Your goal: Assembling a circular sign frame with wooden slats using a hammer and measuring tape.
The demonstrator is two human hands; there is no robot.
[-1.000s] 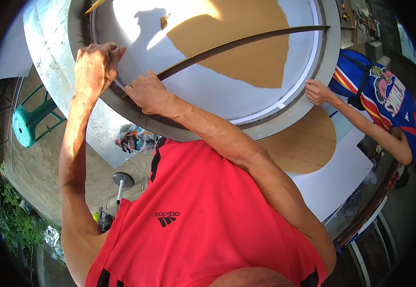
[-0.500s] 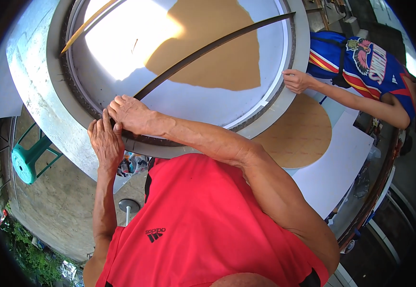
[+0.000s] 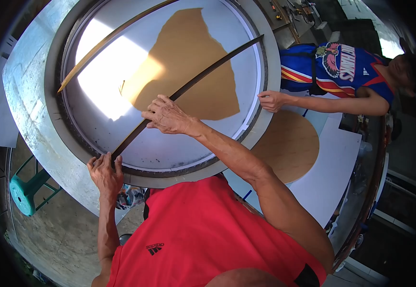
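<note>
A large round frame with a grey rim [image 3: 57, 129] lies in front of me, with a pale panel [image 3: 169, 150] inside it. Across the panel runs a long, thin dark strip [image 3: 208, 71], slanting from near left to far right. At its near end, by the rim, my left hand [image 3: 105, 176] has its thumb and fingers closed around the strip. My right hand [image 3: 170, 116] reaches over the panel, its fingers closed over the strip further along. A second strip, yellowish [image 3: 86, 61], spans the far left of the frame. An irregular brown sheet [image 3: 193, 62] lies on the panel.
To the right, a co-worker's hand [image 3: 270, 101] is at the frame's rim. A round brown board [image 3: 291, 146] and white sheets [image 3: 330, 162] lie beyond it. Green stool [image 3: 26, 191] stands at left on the floor; tools [image 3: 299, 9] lie at the far right.
My right hand has moved away from my left, sliding to the right and up along the dark strip. My left hand stays at the near rim. The view has shifted.
</note>
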